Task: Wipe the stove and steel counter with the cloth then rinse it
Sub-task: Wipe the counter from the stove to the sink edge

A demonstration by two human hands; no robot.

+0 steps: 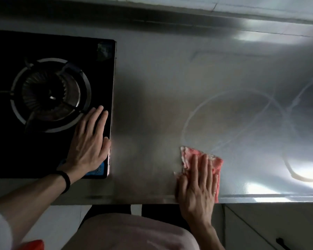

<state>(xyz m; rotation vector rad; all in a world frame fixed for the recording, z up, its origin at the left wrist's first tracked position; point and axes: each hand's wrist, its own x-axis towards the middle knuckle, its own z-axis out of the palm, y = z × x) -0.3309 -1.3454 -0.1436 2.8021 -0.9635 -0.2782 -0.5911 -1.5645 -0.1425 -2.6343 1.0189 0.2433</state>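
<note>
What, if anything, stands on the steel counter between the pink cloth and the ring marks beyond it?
Nothing visible does. The right hand presses the cloth flat near the front edge of the counter, and the steel from there to the ring marks shows nothing on it. The stove sits off to the left.

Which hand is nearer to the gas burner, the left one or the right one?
Left. The left hand lies flat on the stove, just right of the burner. The right hand presses the pink cloth on the steel counter, far to its right.
</note>
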